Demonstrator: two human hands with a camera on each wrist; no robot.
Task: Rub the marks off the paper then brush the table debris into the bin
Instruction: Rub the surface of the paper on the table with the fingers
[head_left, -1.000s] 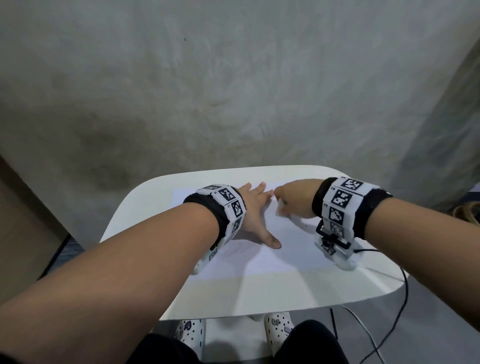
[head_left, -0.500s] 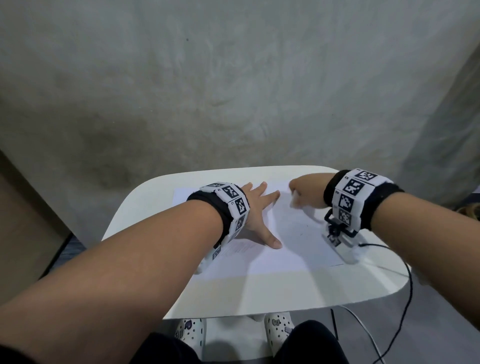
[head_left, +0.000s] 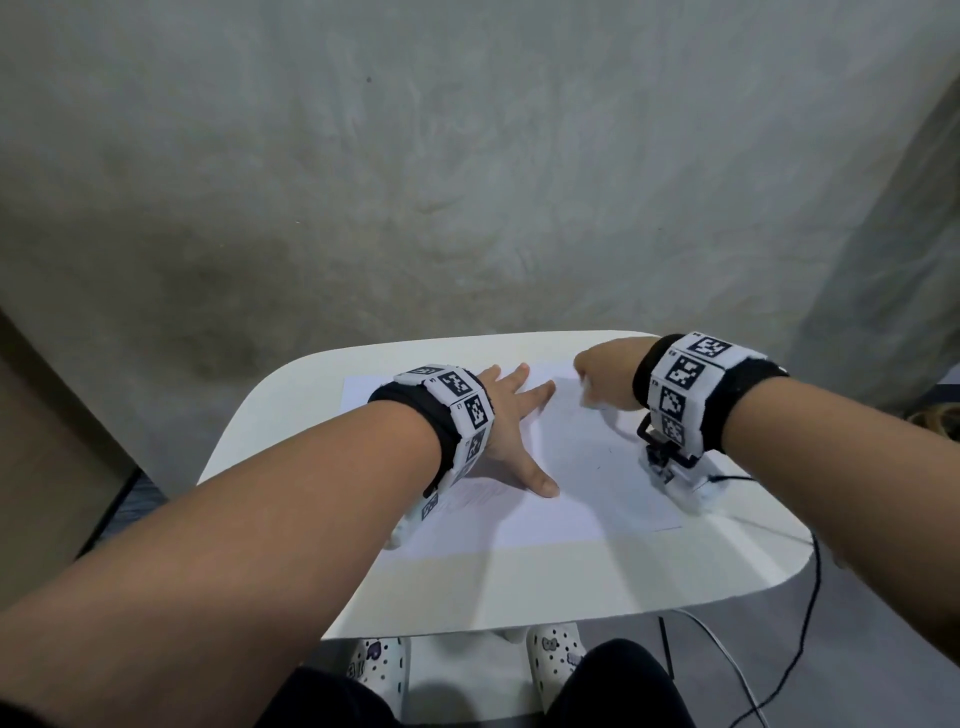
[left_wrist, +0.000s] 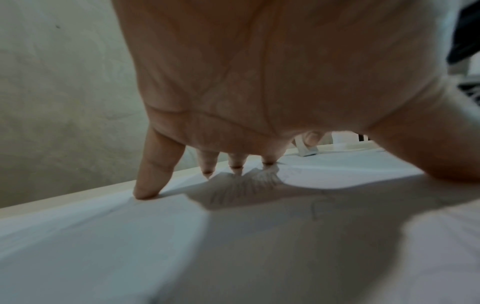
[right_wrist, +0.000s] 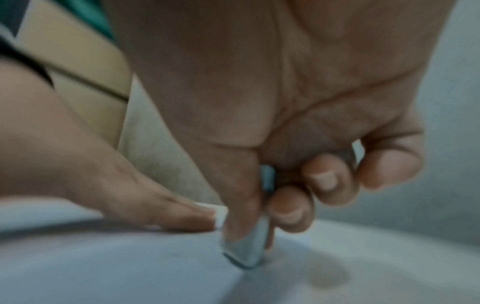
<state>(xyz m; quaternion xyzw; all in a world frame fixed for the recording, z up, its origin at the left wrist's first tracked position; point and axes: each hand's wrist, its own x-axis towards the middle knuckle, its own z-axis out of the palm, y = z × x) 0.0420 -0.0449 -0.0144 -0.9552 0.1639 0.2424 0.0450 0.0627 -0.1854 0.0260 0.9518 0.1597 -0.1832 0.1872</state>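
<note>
A white sheet of paper (head_left: 571, 499) lies on the small white table (head_left: 519, 587). Faint pencil marks (left_wrist: 249, 185) show on it under my left palm. My left hand (head_left: 511, 421) lies flat on the paper's left half, fingers spread and straight, pressing it down. My right hand (head_left: 605, 376) is at the paper's far right corner and pinches a white eraser (right_wrist: 249, 248) between thumb and fingers. The eraser's lower end touches the paper. In the head view the eraser (head_left: 589, 397) shows only as a pale blur under the fist.
The table's rounded edges lie close on all sides. A cardboard-coloured panel (head_left: 47, 457) stands at the left. Cables (head_left: 800, 639) hang off the table's right side. My knees and white shoes (head_left: 553, 654) are under the near edge. A grey cloth backdrop fills the rear. No bin is in view.
My right hand with the eraser has slid away from the left hand, toward the paper's far right corner. The left hand has stayed flat on the paper.
</note>
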